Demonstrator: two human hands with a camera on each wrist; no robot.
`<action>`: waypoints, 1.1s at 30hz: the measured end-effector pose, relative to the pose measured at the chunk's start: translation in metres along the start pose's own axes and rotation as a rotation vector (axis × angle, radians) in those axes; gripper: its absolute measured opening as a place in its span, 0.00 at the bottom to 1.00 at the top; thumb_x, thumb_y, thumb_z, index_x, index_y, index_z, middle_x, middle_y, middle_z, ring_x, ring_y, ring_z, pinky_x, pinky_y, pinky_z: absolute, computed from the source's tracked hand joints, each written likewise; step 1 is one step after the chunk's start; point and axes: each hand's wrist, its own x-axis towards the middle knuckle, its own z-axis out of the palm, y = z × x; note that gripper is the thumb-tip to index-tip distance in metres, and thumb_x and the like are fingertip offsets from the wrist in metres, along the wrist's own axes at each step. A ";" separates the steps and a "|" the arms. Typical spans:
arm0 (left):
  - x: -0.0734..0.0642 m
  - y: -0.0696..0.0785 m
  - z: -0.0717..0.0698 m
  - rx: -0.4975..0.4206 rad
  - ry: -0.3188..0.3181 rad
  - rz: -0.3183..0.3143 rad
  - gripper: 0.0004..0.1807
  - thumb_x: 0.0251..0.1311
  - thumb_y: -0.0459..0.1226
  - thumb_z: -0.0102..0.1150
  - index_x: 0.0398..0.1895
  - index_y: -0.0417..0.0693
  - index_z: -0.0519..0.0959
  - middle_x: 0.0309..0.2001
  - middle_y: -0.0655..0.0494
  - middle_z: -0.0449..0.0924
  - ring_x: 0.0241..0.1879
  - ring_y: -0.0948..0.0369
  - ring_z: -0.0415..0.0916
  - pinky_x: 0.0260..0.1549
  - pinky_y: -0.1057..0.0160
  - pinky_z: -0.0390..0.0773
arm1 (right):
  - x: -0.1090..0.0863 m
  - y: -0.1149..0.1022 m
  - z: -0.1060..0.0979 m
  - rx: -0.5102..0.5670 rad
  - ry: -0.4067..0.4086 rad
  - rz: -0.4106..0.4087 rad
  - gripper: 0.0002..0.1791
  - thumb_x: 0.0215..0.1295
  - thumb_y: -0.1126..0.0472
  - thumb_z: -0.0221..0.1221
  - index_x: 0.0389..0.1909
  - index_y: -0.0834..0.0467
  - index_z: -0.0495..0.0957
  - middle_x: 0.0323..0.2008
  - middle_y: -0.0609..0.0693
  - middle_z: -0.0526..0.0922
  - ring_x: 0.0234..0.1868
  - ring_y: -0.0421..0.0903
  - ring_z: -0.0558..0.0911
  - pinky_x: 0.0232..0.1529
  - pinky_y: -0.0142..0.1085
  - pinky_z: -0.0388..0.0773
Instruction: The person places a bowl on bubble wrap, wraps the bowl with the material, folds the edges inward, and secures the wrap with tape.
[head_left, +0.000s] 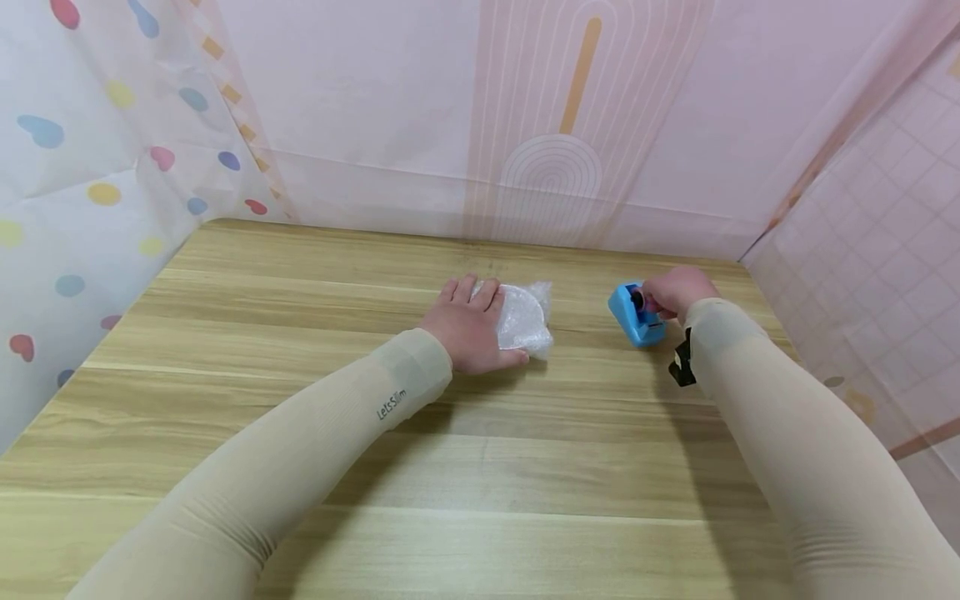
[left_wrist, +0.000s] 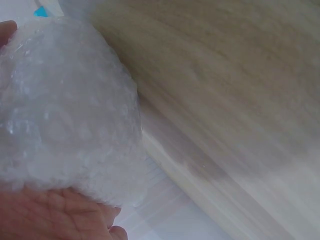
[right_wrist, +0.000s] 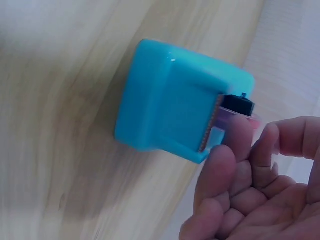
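My left hand (head_left: 472, 329) lies over the left part of a bubble-wrapped bundle (head_left: 522, 318), fingers extended towards the back and thumb along its near side. In the left wrist view the clear bubble wrap (left_wrist: 70, 105) fills the space beside the palm; what it wraps is hard to make out. To the right stands a blue tape dispenser (head_left: 637, 315) with a black hub. My right hand (head_left: 678, 293) reaches over it, its curled fingers on the tape (right_wrist: 231, 120) by the toothed cutter. How firmly they pinch it is partly hidden.
Both items sit on a wood-grain table (head_left: 480, 483), towards its back edge. A pink and white patterned sheet (head_left: 360, 100) hangs behind it, with a dotted sheet (head_left: 82, 200) at left and a grid-patterned one (head_left: 885, 275) at right.
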 end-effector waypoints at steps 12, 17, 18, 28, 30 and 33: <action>0.000 0.000 0.001 -0.006 -0.003 -0.004 0.62 0.65 0.78 0.38 0.87 0.44 0.43 0.88 0.49 0.38 0.86 0.43 0.34 0.84 0.43 0.38 | -0.007 -0.004 -0.005 0.145 -0.044 -0.008 0.13 0.75 0.61 0.49 0.35 0.63 0.78 0.27 0.46 0.82 0.32 0.41 0.81 0.38 0.32 0.83; 0.000 0.000 0.001 -0.009 0.002 -0.005 0.62 0.65 0.78 0.38 0.87 0.44 0.43 0.88 0.49 0.38 0.86 0.43 0.35 0.84 0.43 0.38 | -0.007 -0.003 -0.006 0.108 -0.037 0.007 0.13 0.75 0.60 0.48 0.36 0.63 0.77 0.27 0.47 0.83 0.30 0.41 0.82 0.37 0.32 0.84; 0.000 0.000 0.001 -0.009 0.003 -0.005 0.62 0.65 0.78 0.38 0.87 0.44 0.43 0.88 0.49 0.38 0.86 0.43 0.35 0.84 0.43 0.38 | -0.007 -0.003 -0.007 0.100 -0.034 0.011 0.13 0.75 0.60 0.48 0.36 0.63 0.78 0.28 0.47 0.83 0.30 0.41 0.82 0.37 0.32 0.84; -0.001 0.001 0.000 -0.017 0.006 -0.010 0.61 0.65 0.77 0.39 0.87 0.44 0.43 0.88 0.50 0.39 0.86 0.44 0.35 0.84 0.43 0.38 | -0.003 -0.002 -0.012 0.057 -0.023 0.028 0.14 0.72 0.59 0.50 0.36 0.63 0.80 0.26 0.46 0.86 0.28 0.41 0.81 0.29 0.30 0.74; 0.000 0.001 0.000 -0.020 0.011 -0.010 0.61 0.65 0.77 0.40 0.87 0.44 0.44 0.88 0.50 0.39 0.86 0.44 0.36 0.84 0.43 0.38 | -0.003 -0.003 -0.013 0.063 -0.025 0.032 0.14 0.72 0.58 0.49 0.39 0.64 0.79 0.26 0.46 0.86 0.28 0.41 0.81 0.28 0.30 0.73; 0.000 0.001 0.000 -0.022 0.015 -0.008 0.62 0.65 0.77 0.40 0.87 0.44 0.44 0.88 0.50 0.40 0.86 0.43 0.36 0.84 0.43 0.38 | -0.005 -0.004 -0.015 0.080 -0.036 0.040 0.16 0.74 0.57 0.49 0.45 0.65 0.79 0.27 0.46 0.85 0.28 0.41 0.82 0.27 0.30 0.73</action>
